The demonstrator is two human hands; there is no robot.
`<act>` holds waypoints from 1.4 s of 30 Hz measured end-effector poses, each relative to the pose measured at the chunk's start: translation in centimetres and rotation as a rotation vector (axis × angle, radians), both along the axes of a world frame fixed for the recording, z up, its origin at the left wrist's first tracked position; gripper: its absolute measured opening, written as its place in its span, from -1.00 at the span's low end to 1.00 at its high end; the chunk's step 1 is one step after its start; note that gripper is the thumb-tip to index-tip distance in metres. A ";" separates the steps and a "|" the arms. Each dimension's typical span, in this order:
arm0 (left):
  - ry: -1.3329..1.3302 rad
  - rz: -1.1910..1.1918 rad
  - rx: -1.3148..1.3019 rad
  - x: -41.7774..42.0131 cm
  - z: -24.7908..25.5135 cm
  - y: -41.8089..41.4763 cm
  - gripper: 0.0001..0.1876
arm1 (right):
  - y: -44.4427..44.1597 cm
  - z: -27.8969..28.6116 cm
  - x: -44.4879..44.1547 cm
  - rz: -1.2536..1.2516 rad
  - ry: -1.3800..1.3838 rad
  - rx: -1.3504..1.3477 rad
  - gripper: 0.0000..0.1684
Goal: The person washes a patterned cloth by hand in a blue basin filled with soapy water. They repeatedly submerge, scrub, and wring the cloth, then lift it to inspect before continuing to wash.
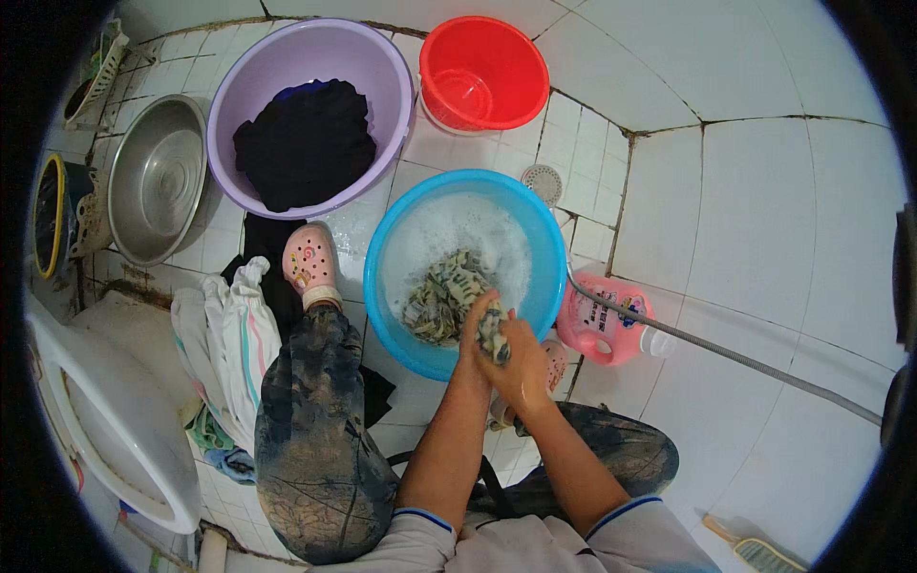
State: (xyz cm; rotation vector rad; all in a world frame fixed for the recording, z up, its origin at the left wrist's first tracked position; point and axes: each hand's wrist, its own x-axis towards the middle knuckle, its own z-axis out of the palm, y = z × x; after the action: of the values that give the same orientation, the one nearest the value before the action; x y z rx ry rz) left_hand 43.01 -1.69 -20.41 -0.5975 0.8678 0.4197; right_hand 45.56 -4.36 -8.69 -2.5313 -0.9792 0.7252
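Observation:
A patterned green-and-cream cloth point(440, 301) lies bunched in sudsy water inside a blue plastic basin point(374, 276). Its near end rises towards the basin's front rim, where both hands grip it. My left hand point(473, 322) is closed around the cloth from the left. Pressed against the same bunch from the right is my right hand point(521, 358), its fingers curled over the fabric. White foam point(494, 222) covers much of the water behind the cloth. The cloth's lower part is partly under the water.
A purple basin point(401, 143) holds dark clothes point(308, 147). Nearby stand a red bucket point(483, 71), a metal basin point(159, 179) and a pink detergent jug point(605, 319). A shower hose point(731, 358) crosses the right side. White striped trousers point(240, 322) lie beside a toilet point(114, 437). A brush point(763, 551) lies lower right.

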 end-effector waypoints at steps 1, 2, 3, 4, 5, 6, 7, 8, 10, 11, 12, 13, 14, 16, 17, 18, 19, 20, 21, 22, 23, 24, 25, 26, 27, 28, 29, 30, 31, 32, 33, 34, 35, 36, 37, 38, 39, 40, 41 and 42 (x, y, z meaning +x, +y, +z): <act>0.047 -0.125 0.007 0.5 0.7 -0.5 -0.57 | 0.0 -1.9 1.1 -0.111 -0.053 -0.103 -0.59; 0.015 -0.113 0.123 0.6 0.8 -1.2 -0.71 | 0.3 -3.4 2.5 -0.225 -0.039 -0.019 -0.58; 0.176 -0.155 -0.014 1.5 2.9 -1.0 -0.71 | -0.1 -4.7 4.7 -0.348 -0.035 0.058 -0.56; 0.113 -0.132 0.022 1.3 2.0 -1.2 -0.68 | 0.3 -5.6 5.6 -0.445 -0.012 0.151 -0.54; 0.049 -0.110 0.059 1.0 1.0 -1.3 -0.64 | -0.2 -6.2 5.1 -0.351 -0.080 0.209 -0.55; 0.037 -0.133 -0.002 0.7 0.7 -1.0 -0.64 | -1.9 -6.8 4.0 -0.278 -0.157 0.250 -0.57; 0.027 -0.147 -0.054 0.3 0.7 -0.1 -0.63 | -2.9 -7.2 2.8 -0.197 -0.230 0.300 -0.58; 0.047 -0.135 -0.105 -0.9 -0.1 0.8 -0.62 | -0.5 -3.6 -0.5 0.010 -0.162 0.320 -0.62; -0.010 -0.055 0.162 -1.3 -1.7 -0.8 -0.64 | 0.4 -4.4 -1.6 -0.133 -0.049 0.222 -0.66; -0.032 -0.011 0.300 -1.7 -2.8 -1.7 -0.64 | 1.1 -4.8 -1.7 -0.199 0.013 0.175 -0.68; 0.326 -0.223 -0.095 0.1 3.8 0.9 -0.70 | 1.3 -5.2 1.6 -0.442 0.087 0.226 -0.63; 0.290 -0.332 0.208 0.4 4.0 2.0 -0.68 | 0.4 -7.5 3.8 -0.470 0.062 0.390 -0.52; 0.253 -0.438 0.495 0.2 3.8 2.4 -0.65 | -0.3 -8.7 5.5 -0.407 -0.030 0.199 -0.42; 0.294 -0.565 0.833 0.5 4.8 2.4 -0.67 | -2.3 -9.7 8.2 -0.397 0.070 0.113 -0.23; 0.311 -0.679 0.973 0.9 5.0 2.7 -0.68 | -3.2 -9.7 9.4 -0.438 0.264 0.228 -0.15; 0.335 -0.795 1.107 1.1 5.1 2.8 -0.69 | -3.5 -9.7 10.0 -0.472 0.465 0.335 -0.07; 0.369 -0.919 1.226 0.9 5.0 2.8 -0.69 | -2.2 -8.6 9.4 -0.475 0.619 0.309 -0.04; 0.472 -1.114 1.415 0.8 5.0 2.7 -0.67 | -0.9 -7.3 9.3 -0.479 0.771 0.281 -0.01; 0.445 -1.235 1.408 0.9 4.7 2.3 -0.66 | 0.5 -5.5 9.0 -0.489 0.912 0.254 0.03; 0.400 -1.353 1.411 1.2 4.4 1.7 -0.65 | 1.6 -4.4 8.1 -0.252 0.529 0.079 -0.14; 0.353 -1.472 1.412 1.4 4.0 1.0 -0.63 | 1.4 -4.5 8.0 -0.265 0.548 0.122 -0.16; 0.304 -0.941 1.182 1.1 1.6 -1.3 -0.53 | 1.7 -4.7 7.9 -0.257 0.575 0.169 -0.18; 0.125 -0.676 0.850 0.8 0.3 -1.9 -0.49 | 2.0 -4.8 7.9 -0.254 0.604 0.215 -0.20; -0.048 -0.415 0.508 -0.1 -0.9 -2.2 -0.45 | 1.8 -4.7 7.5 -0.268 0.562 0.205 -0.23; -0.205 -0.147 0.166 -1.3 -2.3 -2.6 -0.41 | 1.8 -4.7 7.0 -0.279 0.526 0.194 -0.24; -0.274 -0.109 0.116 -1.9 -3.4 -3.0 -0.32 | 1.1 -5.2 6.8 -0.167 0.416 0.192 -0.24; -0.339 -0.074 0.066 -2.7 -4.4 -3.5 -0.23 | 0.2 -5.6 6.6 -0.055 0.306 0.192 -0.24; -0.228 -0.121 0.062 -3.1 -4.4 -3.2 -0.18 | 0.0 -4.7 5.4 -0.104 0.406 0.186 -0.22; -0.100 -0.112 0.058 -2.2 -1.6 -1.9 -0.14 | -0.9 -3.6 4.8 -0.141 0.447 0.193 -0.23; 0.035 -0.104 0.067 -1.6 1.4 -0.2 -0.09 | -1.6 -2.3 4.1 -0.170 0.495 0.204 -0.24; 0.019 -0.065 0.081 -1.7 1.8 1.0 -0.10 | -1.9 -0.9 3.1 -0.181 0.545 0.220 -0.25; 0.000 -0.031 0.098 -1.9 1.7 2.0 -0.10 | -2.2 0.2 2.2 -0.090 0.467 0.127 -0.26; -0.018 0.001 0.115 -2.3 1.5 2.6 -0.11 | -2.5 1.2 1.3 -0.001 0.389 0.035 -0.27; -0.042 -0.078 0.203 -2.8 0.0 2.4 -0.16 | -2.7 1.8 0.3 0.092 0.305 -0.054 -0.28; -0.987 0.232 0.262 -4.3 -6.8 2.1 -0.27 | -1.7 1.2 -1.8 0.302 0.078 -0.037 -0.36; -0.531 0.045 0.456 -3.8 -5.9 1.2 -0.34 | -1.1 0.4 -2.2 0.264 0.076 -0.073 -0.41; -0.230 -0.075 0.478 -3.2 -4.8 0.4 -0.40 | -0.2 -0.1 -2.0 0.229 0.079 -0.107 -0.44; 0.056 -0.240 0.478 -2.5 -3.4 -0.3 -0.47 | 0.1 -2.9 0.4 0.070 0.062 -0.133 -0.47; 0.164 -0.336 0.330 -1.4 -2.4 -0.6 -0.53 | 0.2 -5.8 3.3 -0.089 0.033 -0.153 -0.48; 0.283 -0.417 0.195 -0.7 -1.9 -0.1 -0.59 | 0.4 -7.0 5.2 -0.179 0.086 -0.121 -0.47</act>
State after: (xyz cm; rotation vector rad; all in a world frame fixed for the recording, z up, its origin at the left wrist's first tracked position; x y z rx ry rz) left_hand 42.36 -1.81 -22.29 -0.1684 1.1761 0.2061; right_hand 50.73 -3.95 -15.74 -2.6240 -0.6884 0.8544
